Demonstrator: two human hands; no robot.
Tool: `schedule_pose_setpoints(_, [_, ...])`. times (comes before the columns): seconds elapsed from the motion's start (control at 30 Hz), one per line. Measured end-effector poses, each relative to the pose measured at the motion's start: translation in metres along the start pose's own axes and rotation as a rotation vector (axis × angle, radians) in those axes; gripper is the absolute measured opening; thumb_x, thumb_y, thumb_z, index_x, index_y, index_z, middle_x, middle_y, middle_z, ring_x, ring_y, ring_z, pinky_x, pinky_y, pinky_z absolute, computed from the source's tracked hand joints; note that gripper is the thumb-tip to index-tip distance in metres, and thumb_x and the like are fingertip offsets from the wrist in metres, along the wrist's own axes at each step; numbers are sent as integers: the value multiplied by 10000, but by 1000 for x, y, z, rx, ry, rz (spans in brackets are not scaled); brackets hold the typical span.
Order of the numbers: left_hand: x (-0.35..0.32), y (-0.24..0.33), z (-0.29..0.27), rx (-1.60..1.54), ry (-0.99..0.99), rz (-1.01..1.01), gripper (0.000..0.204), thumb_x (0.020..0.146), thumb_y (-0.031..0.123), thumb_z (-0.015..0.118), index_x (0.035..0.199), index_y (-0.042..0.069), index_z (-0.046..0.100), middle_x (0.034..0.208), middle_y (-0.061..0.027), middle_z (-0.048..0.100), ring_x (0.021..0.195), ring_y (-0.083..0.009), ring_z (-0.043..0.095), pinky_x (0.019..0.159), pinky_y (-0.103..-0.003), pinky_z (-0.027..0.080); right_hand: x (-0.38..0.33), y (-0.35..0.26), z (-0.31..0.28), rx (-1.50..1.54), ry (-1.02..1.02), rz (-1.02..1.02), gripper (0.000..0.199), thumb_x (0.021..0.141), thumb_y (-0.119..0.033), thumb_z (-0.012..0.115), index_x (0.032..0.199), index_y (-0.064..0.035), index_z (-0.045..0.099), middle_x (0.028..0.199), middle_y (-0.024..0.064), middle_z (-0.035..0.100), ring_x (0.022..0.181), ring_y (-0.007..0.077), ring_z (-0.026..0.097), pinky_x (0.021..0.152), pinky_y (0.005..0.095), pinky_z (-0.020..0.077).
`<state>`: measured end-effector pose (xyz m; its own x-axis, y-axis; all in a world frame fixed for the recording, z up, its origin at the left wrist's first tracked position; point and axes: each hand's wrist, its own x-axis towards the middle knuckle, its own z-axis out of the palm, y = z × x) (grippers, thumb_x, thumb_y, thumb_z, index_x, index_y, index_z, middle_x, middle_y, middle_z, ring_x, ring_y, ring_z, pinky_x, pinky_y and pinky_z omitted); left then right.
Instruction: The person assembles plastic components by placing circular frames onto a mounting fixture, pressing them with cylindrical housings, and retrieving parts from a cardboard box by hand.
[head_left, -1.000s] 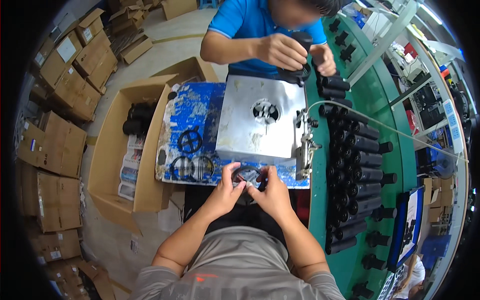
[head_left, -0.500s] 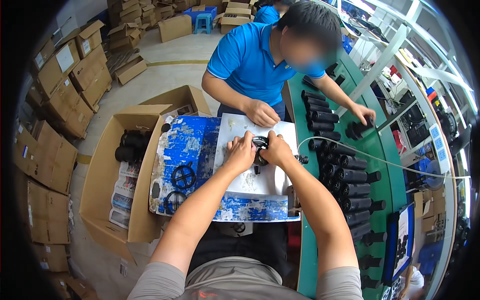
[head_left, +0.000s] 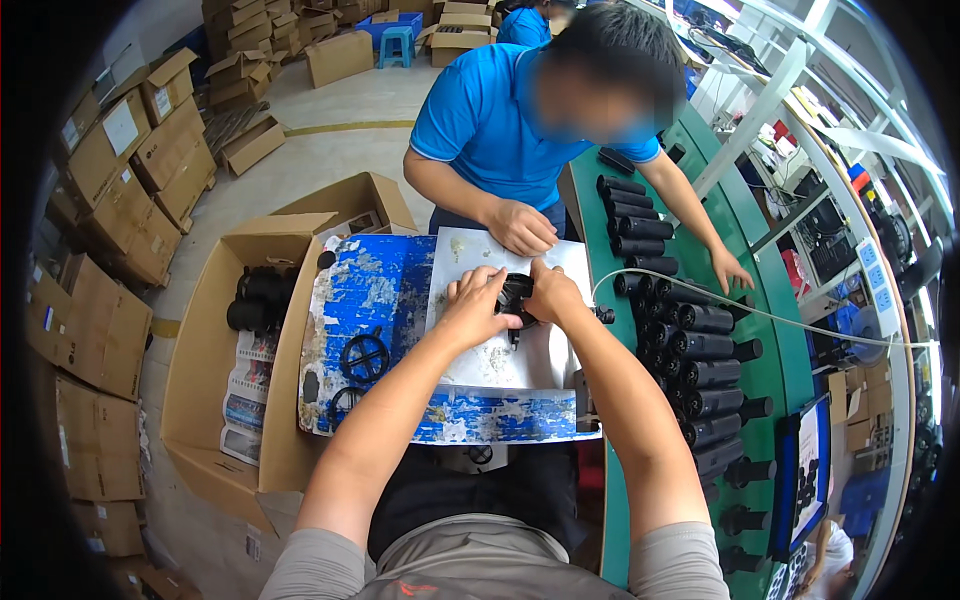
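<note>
A small black part [head_left: 516, 298] is held between both hands over a grey plate [head_left: 500, 350]. The plate lies on a worn blue board [head_left: 380, 290]. The left hand [head_left: 478, 305] is curled around the left side of the part, with its fingers bent over the top. The right hand [head_left: 552, 293] is closed on the right side of the part. The part sits right in the middle, so neither hand is nearer than the other. It is mostly covered by the fingers, so its shape and long side cannot be told. Both arms reach straight ahead, away from the body.

Two black rings [head_left: 364, 356] lie on the board, to the left of the hands and well apart from them. An open box [head_left: 205, 360] with black tubes [head_left: 260, 300] in it stands further left. A green bench [head_left: 770, 330] runs along the right side, and rows of black tubes [head_left: 690, 370] are laid on it. A thin white cord [head_left: 760, 315] bends over the bench, near the right hand.

A person in a blue shirt [head_left: 500, 120] stands across the board. One of that person's hands [head_left: 522, 228] is rested on the plate, just beyond the part
</note>
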<state>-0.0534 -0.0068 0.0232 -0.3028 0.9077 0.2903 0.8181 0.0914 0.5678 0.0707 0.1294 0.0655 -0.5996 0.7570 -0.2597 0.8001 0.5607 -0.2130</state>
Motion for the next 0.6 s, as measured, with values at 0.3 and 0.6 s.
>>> schedule_pose_setpoints(0.3, [-7,23,-32,103,-144,-100,933,670,407,921,1501,189,558,1290,-31,633,1287,-259,526,1108,-491,252,-43,53,-37,412,458,-153,291,881,-136,681,1139,-2,701,1061,240,733,1017,388,711,893,437,560])
schedule_pose_setpoints(0.6, [-8,27,-24,88,-121,-66,837,722,421,899,1469,236,571,1310,-20,611,1265,-248,525,1089,-556,242,-150,193,99,102,287,9,417,780,8,596,1189,-61,639,1143,244,682,1045,454,669,886,528,556])
